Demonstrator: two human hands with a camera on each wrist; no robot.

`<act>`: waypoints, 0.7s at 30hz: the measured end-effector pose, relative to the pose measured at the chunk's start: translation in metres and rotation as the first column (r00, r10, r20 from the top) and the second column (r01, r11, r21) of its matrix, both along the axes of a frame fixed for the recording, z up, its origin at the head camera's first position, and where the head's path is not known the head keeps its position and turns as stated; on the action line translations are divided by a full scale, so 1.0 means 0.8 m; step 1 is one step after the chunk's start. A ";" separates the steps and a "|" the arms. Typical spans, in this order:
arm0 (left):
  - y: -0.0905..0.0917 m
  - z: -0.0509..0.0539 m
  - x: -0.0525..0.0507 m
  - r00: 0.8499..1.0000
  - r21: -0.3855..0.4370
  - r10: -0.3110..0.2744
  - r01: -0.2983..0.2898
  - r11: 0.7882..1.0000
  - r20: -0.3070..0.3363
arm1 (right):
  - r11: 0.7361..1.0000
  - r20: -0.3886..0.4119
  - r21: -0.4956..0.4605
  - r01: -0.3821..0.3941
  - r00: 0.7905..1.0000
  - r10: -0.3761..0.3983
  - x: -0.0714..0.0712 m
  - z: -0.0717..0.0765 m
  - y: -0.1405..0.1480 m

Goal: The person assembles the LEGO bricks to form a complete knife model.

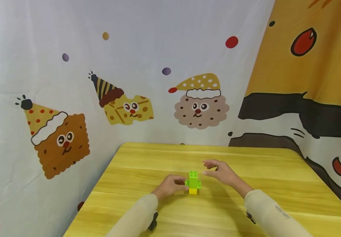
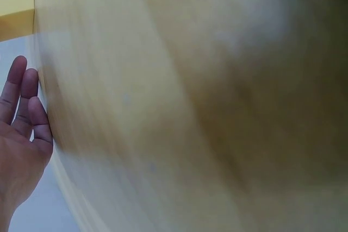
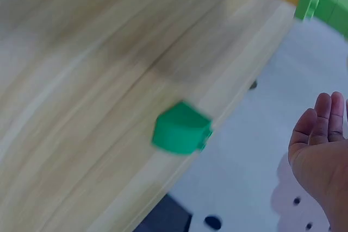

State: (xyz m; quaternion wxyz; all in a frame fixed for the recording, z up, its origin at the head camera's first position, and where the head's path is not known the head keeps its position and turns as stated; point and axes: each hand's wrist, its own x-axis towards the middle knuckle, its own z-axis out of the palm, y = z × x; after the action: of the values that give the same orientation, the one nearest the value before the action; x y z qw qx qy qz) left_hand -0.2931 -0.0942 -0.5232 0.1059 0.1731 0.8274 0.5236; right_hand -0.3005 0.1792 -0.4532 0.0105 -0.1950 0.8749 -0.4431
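A small stack of toy building bricks [image 1: 193, 183] stands upright on the wooden table [image 1: 146, 158]. It has a yellow brick [image 1: 192, 191] at the bottom and light green bricks above, with a studded part jutting out on each side. My left hand [image 1: 171, 185] pinches the left jutting part between thumb and finger; its other fingers extend loosely in the left wrist view. To the right of the stack, my right hand [image 1: 222, 171] hovers apart from it, thumb and fingers spread and nothing between them. A darker green curved brick [image 3: 182, 127] lies on the table in the right wrist view.
Behind the table hangs a pale cloth [image 1: 146, 46] printed with cartoon biscuits and cheese, with an orange and black part at right. The table's far edge runs close to the cloth.
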 end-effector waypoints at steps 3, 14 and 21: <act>-0.001 -0.001 0.000 1.000 -0.004 0.004 -0.004 1.000 0.004 | 1.000 0.017 -0.004 0.031 0.999 -0.031 -0.005 0.001 0.021; 0.001 -0.005 -0.003 1.000 0.011 0.006 -0.006 1.000 0.011 | 0.987 0.027 0.022 0.157 0.987 -0.157 -0.014 -0.020 0.088; 0.003 -0.005 -0.003 1.000 0.005 0.009 -0.009 1.000 0.012 | 0.977 0.028 0.033 0.211 0.977 -0.212 -0.012 -0.042 0.115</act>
State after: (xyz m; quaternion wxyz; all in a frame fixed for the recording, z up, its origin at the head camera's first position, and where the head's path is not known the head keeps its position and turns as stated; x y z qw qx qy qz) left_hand -0.2954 -0.0921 -0.5275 0.1082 0.1665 0.8262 0.5272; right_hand -0.3104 0.2710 -0.4869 -0.0201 -0.0937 0.8969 -0.4317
